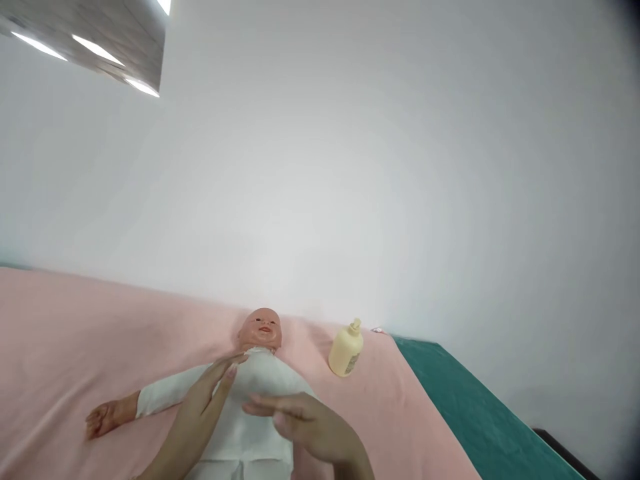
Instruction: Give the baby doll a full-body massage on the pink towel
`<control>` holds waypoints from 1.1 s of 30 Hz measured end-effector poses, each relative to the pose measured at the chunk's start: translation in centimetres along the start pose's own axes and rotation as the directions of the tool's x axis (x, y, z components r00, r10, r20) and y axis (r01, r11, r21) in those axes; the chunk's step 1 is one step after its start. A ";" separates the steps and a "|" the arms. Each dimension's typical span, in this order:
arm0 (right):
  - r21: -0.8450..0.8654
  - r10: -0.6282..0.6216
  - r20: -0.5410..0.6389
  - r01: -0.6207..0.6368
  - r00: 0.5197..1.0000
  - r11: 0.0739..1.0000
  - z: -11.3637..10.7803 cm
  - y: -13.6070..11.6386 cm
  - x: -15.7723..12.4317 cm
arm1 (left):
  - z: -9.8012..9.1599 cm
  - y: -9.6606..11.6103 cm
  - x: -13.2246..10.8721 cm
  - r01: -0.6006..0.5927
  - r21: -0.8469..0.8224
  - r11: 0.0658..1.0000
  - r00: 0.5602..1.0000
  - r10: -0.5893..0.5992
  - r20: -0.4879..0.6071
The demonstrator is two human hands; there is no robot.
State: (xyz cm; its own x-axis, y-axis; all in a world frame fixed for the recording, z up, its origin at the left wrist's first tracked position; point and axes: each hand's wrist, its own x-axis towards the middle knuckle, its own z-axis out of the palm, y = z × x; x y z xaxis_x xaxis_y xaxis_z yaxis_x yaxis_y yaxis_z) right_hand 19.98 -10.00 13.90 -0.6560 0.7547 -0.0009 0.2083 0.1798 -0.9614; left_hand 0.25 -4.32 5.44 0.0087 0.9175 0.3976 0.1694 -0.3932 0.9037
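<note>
A baby doll (260, 332) in a white cloth body lies face up on the pink sheet (390, 420), its head toward the wall. My left hand (205, 393) is over the doll's chest on the left, fingers stretched out and pointing up toward its neck. Over the right side of the chest is my right hand (305, 417), its fingers extended to the left, slightly blurred. Neither hand holds anything. Whether they touch the cloth cannot be made out. One doll arm (117, 415) reaches out to the left; the other is mostly hidden.
A pale yellow pump bottle (345, 352) stands on the sheet to the right of the doll. Green cover (465, 400) shows beyond the sheet's right edge. A white wall (350, 167) rises behind, and a dark rail (560, 450) lies at the lower right.
</note>
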 end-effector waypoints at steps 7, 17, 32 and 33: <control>-0.269 0.107 0.072 -0.084 0.992 0.959 0.2 3.2 1.7 | -0.7 -0.8 0.3 0.074 0.008 0.997 0.991 -0.072 -0.112; -0.599 0.085 -0.155 -0.162 0.984 0.784 0.7 5.3 4.1 | 1.1 -3.7 0.1 0.109 0.075 0.991 0.992 -0.104 -0.067; -0.596 0.275 -0.346 -0.436 0.897 0.674 -2.4 6.9 2.0 | -0.2 0.5 -0.4 -0.436 0.030 0.900 0.704 0.320 0.634; -0.599 0.276 -0.346 -0.437 0.897 0.671 -2.5 6.8 2.0 | -0.3 0.8 -0.4 -0.449 0.036 0.893 0.651 0.300 0.698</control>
State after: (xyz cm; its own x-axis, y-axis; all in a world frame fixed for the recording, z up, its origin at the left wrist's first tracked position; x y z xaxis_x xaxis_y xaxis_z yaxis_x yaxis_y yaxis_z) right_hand 21.94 -5.70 8.03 -0.2798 0.9448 -0.1708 0.8613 0.1684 -0.4794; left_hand 0.09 -5.00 6.01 0.7439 0.5207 0.4190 0.1823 -0.7612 0.6223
